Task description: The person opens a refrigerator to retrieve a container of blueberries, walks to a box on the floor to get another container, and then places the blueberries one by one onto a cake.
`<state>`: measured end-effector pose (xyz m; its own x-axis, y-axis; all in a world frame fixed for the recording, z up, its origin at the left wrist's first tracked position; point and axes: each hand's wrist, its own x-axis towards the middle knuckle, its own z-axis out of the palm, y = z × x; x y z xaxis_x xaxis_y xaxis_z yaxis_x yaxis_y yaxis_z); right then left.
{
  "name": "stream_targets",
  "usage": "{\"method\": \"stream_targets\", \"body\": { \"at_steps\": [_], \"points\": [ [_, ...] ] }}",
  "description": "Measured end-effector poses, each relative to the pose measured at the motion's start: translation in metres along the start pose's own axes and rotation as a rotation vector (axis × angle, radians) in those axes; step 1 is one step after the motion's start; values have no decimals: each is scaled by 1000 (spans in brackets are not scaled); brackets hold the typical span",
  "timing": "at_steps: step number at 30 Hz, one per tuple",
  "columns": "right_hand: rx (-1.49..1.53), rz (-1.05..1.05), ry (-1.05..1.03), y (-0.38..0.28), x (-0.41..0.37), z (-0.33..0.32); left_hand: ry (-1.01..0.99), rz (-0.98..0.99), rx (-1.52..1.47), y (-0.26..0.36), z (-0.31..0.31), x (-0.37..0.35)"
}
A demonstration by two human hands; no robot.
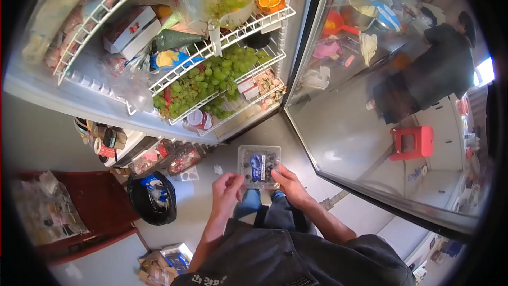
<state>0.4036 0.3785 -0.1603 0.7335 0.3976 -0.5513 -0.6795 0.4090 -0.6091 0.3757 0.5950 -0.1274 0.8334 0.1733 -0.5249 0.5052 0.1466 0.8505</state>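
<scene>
A clear plastic box of blueberries (pixel 257 153) with a blue and white label is held upright in front of my body. My right hand (pixel 290 186) grips its lower right side, thumb over the front. At the lower left edge is my left hand (pixel 226 190), its fingers curled in against the box; the exact contact of the fingertips is hard to make out. Ahead stands a glass-door fridge, where green grapes (pixel 211 77) lie on a wire shelf (pixel 241 34). Cut and whole oranges (pixel 270 1) sit on the shelf above them.
The glass door (pixel 338 122) stands open on the right, reflecting a person and a red stool (pixel 413 143). A black-lined bin (pixel 138 206) is on the floor at left, beside a dark red table (pixel 108 196). Cardboard boxes (pixel 156 270) lie at lower left.
</scene>
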Motion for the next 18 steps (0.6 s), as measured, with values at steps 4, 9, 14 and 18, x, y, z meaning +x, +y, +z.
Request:
{"method": "stream_targets", "body": {
  "at_steps": [4, 9, 14, 18],
  "points": [
    [-163, -55, 32, 24, 4, -53, -46, -65, 86, -30, 30, 17],
    [-17, 8, 150, 33, 15, -93, -16, 174, 699, -63, 23, 52],
    [-4, -34, 198, 58, 15, -133, 254, 786, 1173, 19, -11, 111],
    [11, 42, 209, 97, 15, -172, 385, 1176, 1434, 101, -14, 165]
  ]
}}
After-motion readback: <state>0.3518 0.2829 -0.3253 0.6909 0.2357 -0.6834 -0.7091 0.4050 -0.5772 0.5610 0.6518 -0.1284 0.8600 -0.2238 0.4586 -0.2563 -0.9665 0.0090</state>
